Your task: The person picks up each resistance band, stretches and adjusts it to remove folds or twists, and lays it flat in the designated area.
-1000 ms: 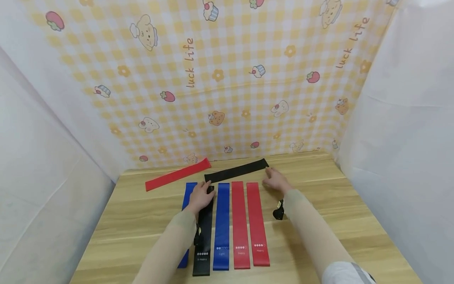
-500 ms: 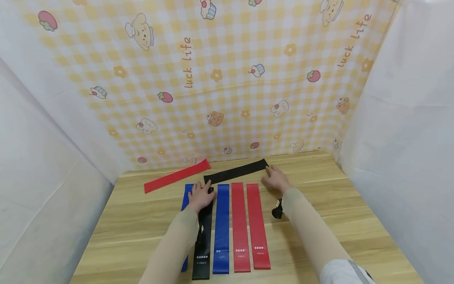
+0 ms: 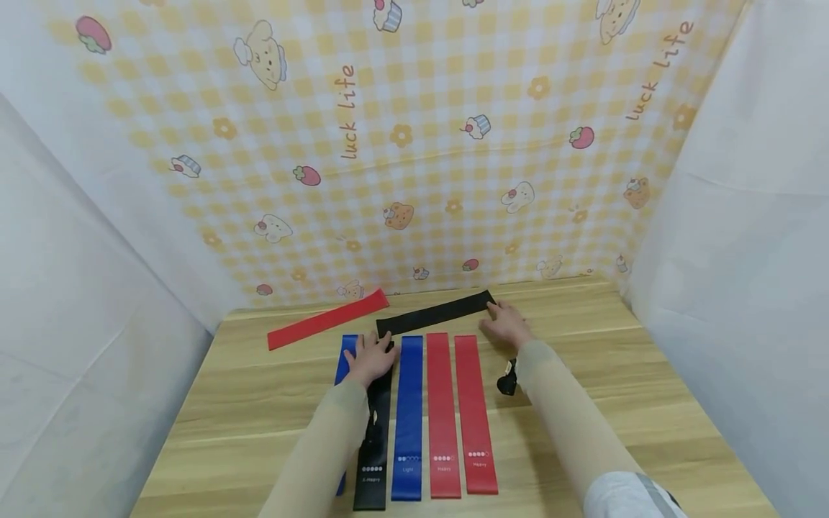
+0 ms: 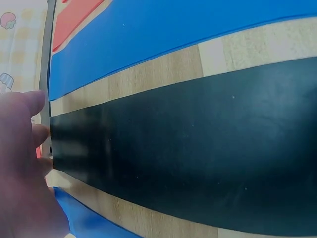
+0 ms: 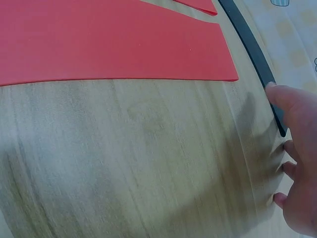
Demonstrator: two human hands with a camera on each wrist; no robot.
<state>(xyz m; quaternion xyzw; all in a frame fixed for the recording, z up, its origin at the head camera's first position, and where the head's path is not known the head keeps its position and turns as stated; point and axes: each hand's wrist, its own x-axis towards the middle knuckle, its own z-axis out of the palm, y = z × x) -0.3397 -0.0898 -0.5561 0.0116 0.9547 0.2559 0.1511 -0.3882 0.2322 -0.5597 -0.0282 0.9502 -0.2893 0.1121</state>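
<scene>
A black resistance band (image 3: 434,313) lies slanted at the back of the table. My left hand (image 3: 372,360), fingers spread, is at its left end and over the far end of a second black band (image 3: 380,403) marked X-Heavy. In the left wrist view the fingertips touch down around the far end of that second black band (image 4: 183,144). At the back band's right end is my right hand (image 3: 508,324). The right wrist view has its thumb or index finger touching the back band (image 5: 257,54), the other fingers loosely bent over the table.
Beside the X-Heavy band lie a Light blue band (image 3: 407,410) and two Heavy red bands (image 3: 442,410). Another blue band (image 3: 346,352) is partly under the left arm. A red band (image 3: 327,320) slants at the back left. A patterned cloth (image 3: 421,173) hangs behind the wooden table (image 3: 583,403).
The fingers of my left hand have spread slightly, near the same spot. My right hand and the bands hold their places; the head view shifts a little.
</scene>
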